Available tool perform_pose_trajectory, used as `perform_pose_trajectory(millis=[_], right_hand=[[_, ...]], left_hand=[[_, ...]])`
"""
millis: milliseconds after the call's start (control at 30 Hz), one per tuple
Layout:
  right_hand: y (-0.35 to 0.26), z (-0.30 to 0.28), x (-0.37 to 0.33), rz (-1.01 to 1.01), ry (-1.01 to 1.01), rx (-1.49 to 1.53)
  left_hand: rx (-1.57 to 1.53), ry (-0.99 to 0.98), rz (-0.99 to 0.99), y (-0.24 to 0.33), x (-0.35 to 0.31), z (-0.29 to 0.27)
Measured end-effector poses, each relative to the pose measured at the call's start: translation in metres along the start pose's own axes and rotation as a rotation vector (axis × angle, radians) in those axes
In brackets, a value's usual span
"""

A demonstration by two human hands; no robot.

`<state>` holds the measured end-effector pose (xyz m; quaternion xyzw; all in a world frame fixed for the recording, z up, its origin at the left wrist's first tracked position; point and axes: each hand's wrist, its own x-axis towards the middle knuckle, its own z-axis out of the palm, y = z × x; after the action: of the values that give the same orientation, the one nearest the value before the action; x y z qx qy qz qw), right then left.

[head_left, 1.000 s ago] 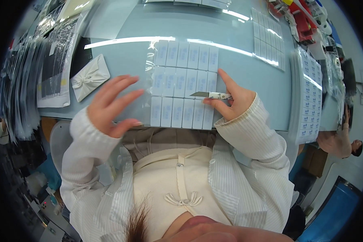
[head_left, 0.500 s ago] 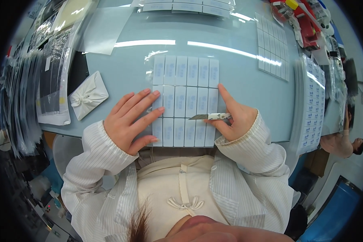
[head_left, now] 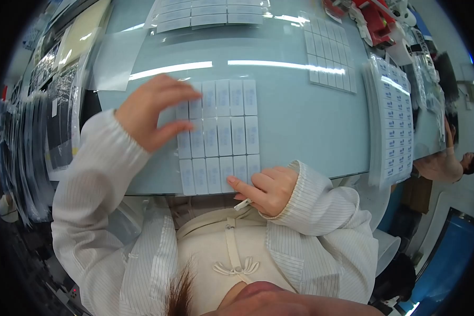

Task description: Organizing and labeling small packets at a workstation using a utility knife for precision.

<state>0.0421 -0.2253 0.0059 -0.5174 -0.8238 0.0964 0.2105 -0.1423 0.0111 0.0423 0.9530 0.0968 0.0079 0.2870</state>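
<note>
1. Spreading thumb & fingers well apart, L hand (head_left: 151,113) is at upper-L part of the label sheet (head_left: 224,136); fingertips overlap its L columns in view; contact can't be told.
2. R hand (head_left: 273,190) is at sheet's lower R, index fingertip over bottom row; remaining fingers curl round a craft knife (head_left: 242,204), only a short whitish bit of it visible below the hand.
3. Sheet lies flat on the pale blue-grey tabletop (head_left: 292,129), approx. centre, bottom end by the front edge; 3 rows x 6 cols of upright white rectangles w/ faint blue print.
4. Far R on table: another gridded white sheet (head_left: 329,55), tilted a bit.
5. R edge: stack of blue-printed sheets (head_left: 396,118); red item (head_left: 375,23) beyond, kind unclear.
6. Top centre: more white gridded sheets (head_left: 210,15).
7. Upper L: translucent sheet (head_left: 118,60); far L, hanging clear plastic sleeves (head_left: 23,152).
8. Far R bkgd: co-worker (head_left: 438,164) in a pinkish top.
</note>
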Motion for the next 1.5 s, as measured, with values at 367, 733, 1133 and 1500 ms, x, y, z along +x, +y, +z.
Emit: perform_pose_trajectory(millis=[367,733,1133,1500], right_hand=[[0.007,0.005,-0.002,0.010,0.044,0.043],[0.009,-0.003,0.001,0.017,-0.028,0.098],[0.008,0.004,-0.003,0.009,0.014,0.080],[0.005,-0.005,-0.004,0.045,-0.153,0.103]], left_hand=[[0.070,-0.040,-0.535,0.008,0.072,0.003],[0.070,-0.171,-0.553,0.009,0.086,-0.004],[0.085,-0.189,-0.655,0.017,0.098,-0.003],[0.092,-0.156,-0.573,0.016,0.096,-0.001]])
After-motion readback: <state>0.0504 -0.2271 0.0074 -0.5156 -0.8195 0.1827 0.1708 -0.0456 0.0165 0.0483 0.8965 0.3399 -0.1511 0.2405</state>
